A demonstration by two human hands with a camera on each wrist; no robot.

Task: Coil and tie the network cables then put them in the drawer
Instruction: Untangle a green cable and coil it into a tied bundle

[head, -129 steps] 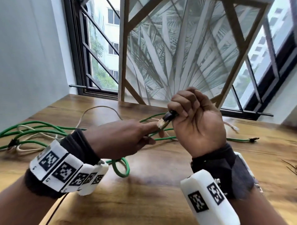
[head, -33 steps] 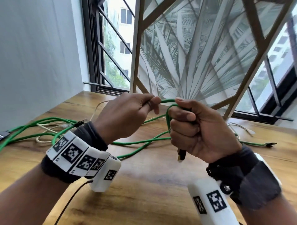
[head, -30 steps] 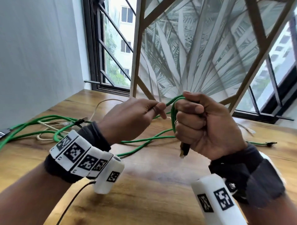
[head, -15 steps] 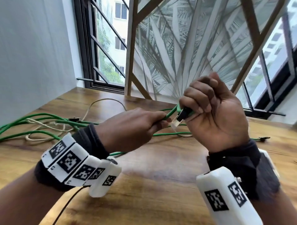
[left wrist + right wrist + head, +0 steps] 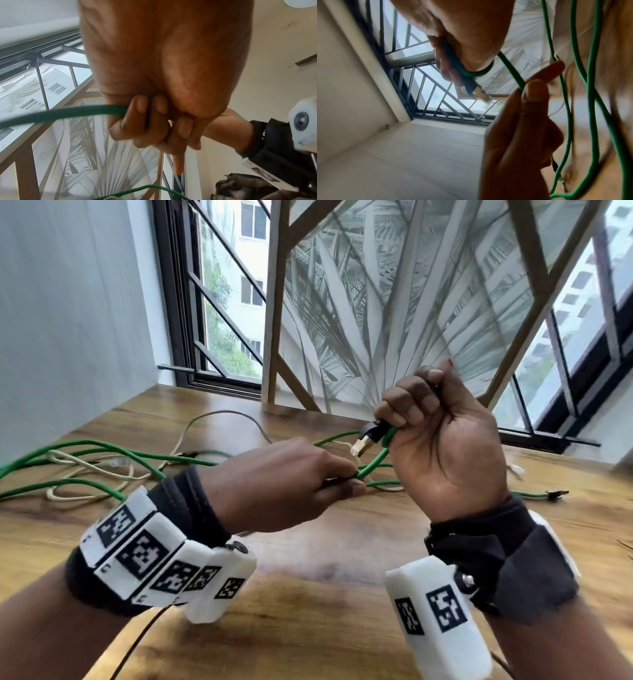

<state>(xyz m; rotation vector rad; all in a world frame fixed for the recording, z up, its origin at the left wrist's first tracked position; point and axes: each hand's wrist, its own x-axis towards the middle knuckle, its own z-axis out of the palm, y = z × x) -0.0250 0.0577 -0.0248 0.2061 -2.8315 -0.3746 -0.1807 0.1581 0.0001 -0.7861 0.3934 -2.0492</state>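
Note:
A long green network cable (image 5: pixel 102 455) sprawls over the left of the wooden table (image 5: pixel 308 594). My right hand (image 5: pixel 442 446) is raised above the table and grips the cable's end, with the black and gold plug (image 5: pixel 364 438) sticking out to the left. In the right wrist view the green cable (image 5: pixel 471 73) loops round the thumb beside the plug (image 5: pixel 479 93). My left hand (image 5: pixel 284 484) pinches the green cable (image 5: pixel 68 112) just below and left of the right hand. A cream cable (image 5: pixel 89 470) lies tangled with the green one.
A wooden-framed leaf-print panel (image 5: pixel 394 302) leans against the window at the table's back edge. The green cable's other black plug (image 5: pixel 556 494) lies at the right. A white wall stands on the left. Bare wood lies in front of my hands.
My right hand turned back up, so the plug points left instead of down. My left hand slid lower along the cable, drawing it taut between the hands.

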